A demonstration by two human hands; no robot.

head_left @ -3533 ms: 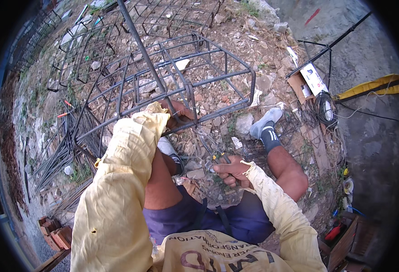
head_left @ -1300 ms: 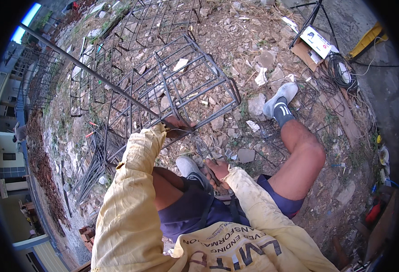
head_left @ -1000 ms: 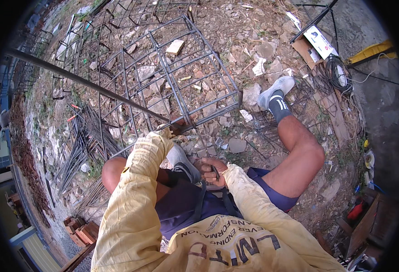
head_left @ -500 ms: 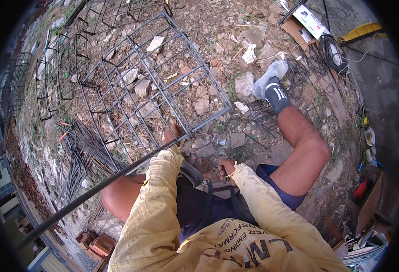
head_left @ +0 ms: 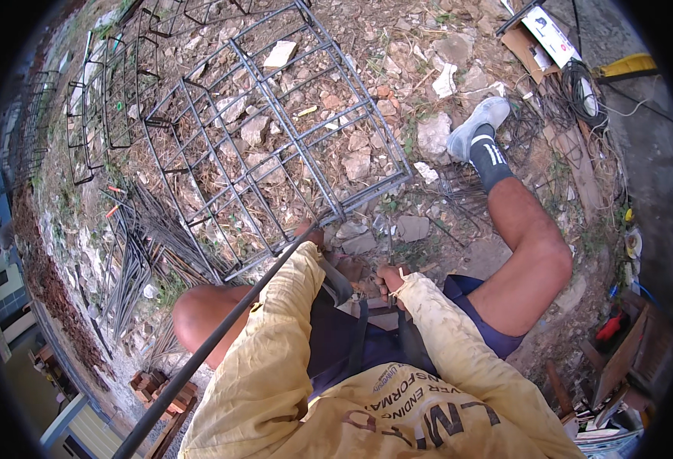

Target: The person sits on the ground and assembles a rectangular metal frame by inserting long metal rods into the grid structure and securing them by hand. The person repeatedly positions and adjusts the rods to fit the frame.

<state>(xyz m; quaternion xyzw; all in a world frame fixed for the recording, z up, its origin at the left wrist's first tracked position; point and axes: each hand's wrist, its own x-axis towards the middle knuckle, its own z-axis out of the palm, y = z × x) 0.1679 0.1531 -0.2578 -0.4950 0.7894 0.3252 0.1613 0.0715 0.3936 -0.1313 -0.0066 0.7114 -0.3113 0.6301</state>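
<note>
A long dark steel bar (head_left: pixel 222 325) slants from the lower left, over my left sleeve, to the near edge of a rebar cage (head_left: pixel 298 141). At its far end my left hand (head_left: pixel 311 232) is closed around the bar, close against the cage; the bar covers part of the fingers. My right hand (head_left: pixel 389 280) is closed near my lap, a little right of the cage's near corner. What it holds is too small to make out. The cage of tied grey rods lies on rubble in front of me.
More rebar frames (head_left: pixel 115 99) stand at the far left, with a heap of loose steel rods (head_left: pixel 138 260) nearer. Bricks (head_left: pixel 164 394) are stacked at lower left. At right lie a wooden plank (head_left: pixel 577 168), coiled black cable (head_left: pixel 581 92) and a cardboard box (head_left: pixel 531 53). Broken stones cover the ground.
The bar's near end has swung rightward and it now slopes more steeply. The view has shifted slightly, so the cage sits higher and farther right. Both hands stay closed.
</note>
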